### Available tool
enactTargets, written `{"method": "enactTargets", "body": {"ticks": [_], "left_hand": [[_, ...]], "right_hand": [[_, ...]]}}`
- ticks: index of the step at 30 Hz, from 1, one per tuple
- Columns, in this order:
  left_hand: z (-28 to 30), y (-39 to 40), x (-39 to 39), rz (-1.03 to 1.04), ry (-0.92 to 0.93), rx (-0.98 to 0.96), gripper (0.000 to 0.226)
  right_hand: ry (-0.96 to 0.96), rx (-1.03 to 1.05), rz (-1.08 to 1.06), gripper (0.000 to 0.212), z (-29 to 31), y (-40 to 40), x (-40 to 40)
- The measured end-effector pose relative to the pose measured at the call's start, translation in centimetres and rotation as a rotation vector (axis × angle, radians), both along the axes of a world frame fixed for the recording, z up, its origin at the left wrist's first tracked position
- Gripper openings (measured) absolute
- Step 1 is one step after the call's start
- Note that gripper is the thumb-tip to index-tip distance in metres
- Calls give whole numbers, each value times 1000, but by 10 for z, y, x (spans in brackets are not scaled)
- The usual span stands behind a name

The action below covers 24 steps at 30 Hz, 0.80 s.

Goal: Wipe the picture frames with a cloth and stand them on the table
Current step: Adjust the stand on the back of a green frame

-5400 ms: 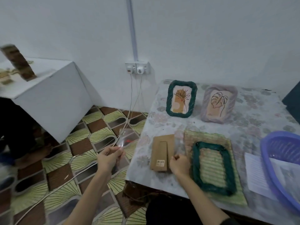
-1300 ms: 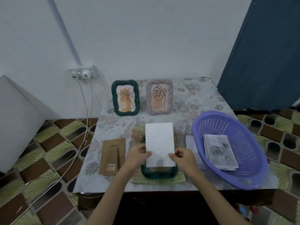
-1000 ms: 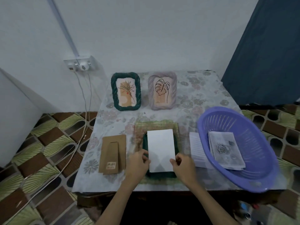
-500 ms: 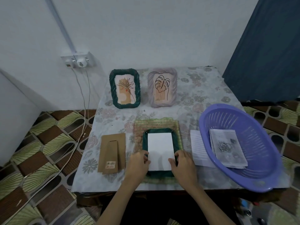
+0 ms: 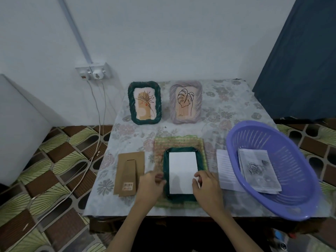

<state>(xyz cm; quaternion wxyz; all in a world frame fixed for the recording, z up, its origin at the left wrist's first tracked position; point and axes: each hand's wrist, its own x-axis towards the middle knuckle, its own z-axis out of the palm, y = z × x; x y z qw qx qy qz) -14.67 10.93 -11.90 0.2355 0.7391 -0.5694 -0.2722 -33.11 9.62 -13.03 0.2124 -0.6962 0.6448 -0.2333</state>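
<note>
A dark green woven picture frame (image 5: 181, 150) lies face down on a green woven cloth (image 5: 174, 141) near the table's front edge. A white card (image 5: 182, 169) sits in its back opening. My right hand (image 5: 207, 188) touches the card's lower right corner with its fingertips. My left hand (image 5: 151, 186) is blurred, just off the frame's left rim, and holds nothing. At the back of the table, a green frame (image 5: 144, 102) and a lilac frame (image 5: 185, 101) stand upright side by side with pictures in them.
A brown cardboard backing with a fold-out stand (image 5: 129, 172) lies flat left of the cloth. A purple plastic basket (image 5: 291, 179) with printed pictures (image 5: 258, 171) sits at the right, a white sheet (image 5: 225, 171) beside it. Cables (image 5: 98, 124) hang from a wall socket at the left.
The white card was lowered from my hands into the back of the face-down frame. My left hand has since slid left off the card; my right hand stays at its corner.
</note>
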Motion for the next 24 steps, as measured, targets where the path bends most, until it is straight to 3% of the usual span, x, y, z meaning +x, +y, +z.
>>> {"method": "enactTargets", "body": {"ticks": [3, 6, 10, 12, 15, 17, 19, 24], "left_hand": [[9, 7, 32, 165, -7, -91, 20], [12, 12, 70, 338, 15, -102, 22], [3, 21, 101, 412, -8, 16, 24], [-4, 25, 105, 414, -24, 87, 14], [-8, 24, 107, 412, 5, 92, 14], [-8, 22, 108, 438, 74, 95, 13], [-9, 21, 111, 513, 192, 126, 19], [-4, 24, 117, 642, 398, 80, 23]], "right_hand": [[-43, -37, 108, 13, 9, -4, 27], [-30, 57, 282, 21, 17, -11, 72], [89, 257, 444, 23, 20, -14, 127], [174, 339, 465, 15, 17, -12, 143], [165, 384, 391, 11, 9, -6, 160], [89, 405, 272, 27, 6, -2, 166], [-51, 472, 143, 41, 6, -2, 171], [-414, 642, -107, 35, 13, -12, 172]]}}
